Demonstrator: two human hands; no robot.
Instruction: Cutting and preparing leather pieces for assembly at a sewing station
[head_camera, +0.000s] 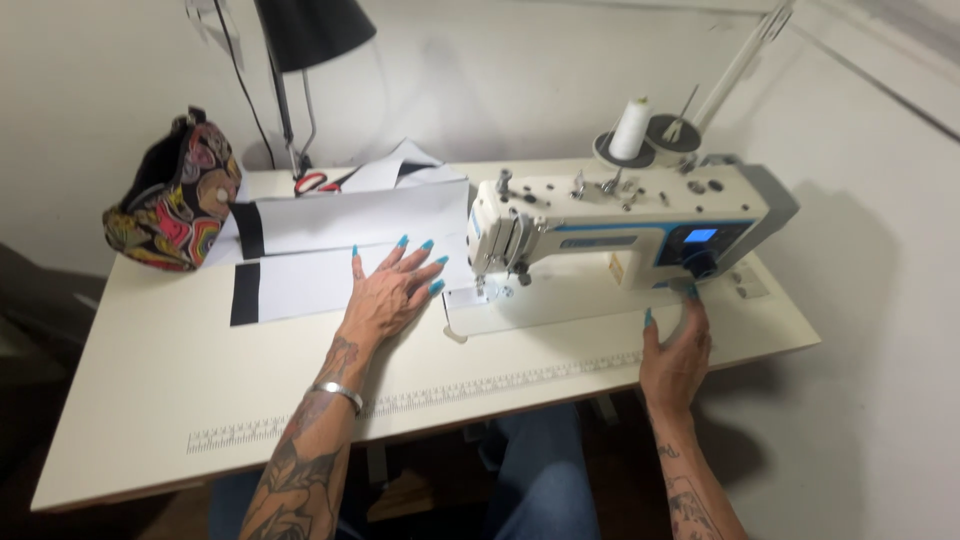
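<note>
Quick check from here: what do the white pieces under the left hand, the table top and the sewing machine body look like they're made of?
White pieces: apparently fabric, matte, lying flat, with black bands at one end. Table top: smooth cream board, probably laminate, with a printed ruler along the front. Sewing machine body: glossy white shell, painted metal or plastic, can't tell which. Left hand lies flat on the pieces.

Worktop (150, 400): smooth, matt cream laminate.
Sewing machine (620, 225), under the right grip (678, 352): glossy white plastic casing, bright metal fittings by the needle.
Cloth panels (300, 282), under the left grip (385, 295): matt white fabric with black end bands.
Bracelet (337, 393), left wrist: polished metal.
Bag (172, 200), far left: patterned cloth, slight sheen.
Lampshade (315, 30): matt black.
Thread cone (631, 130): white, matt.
</note>
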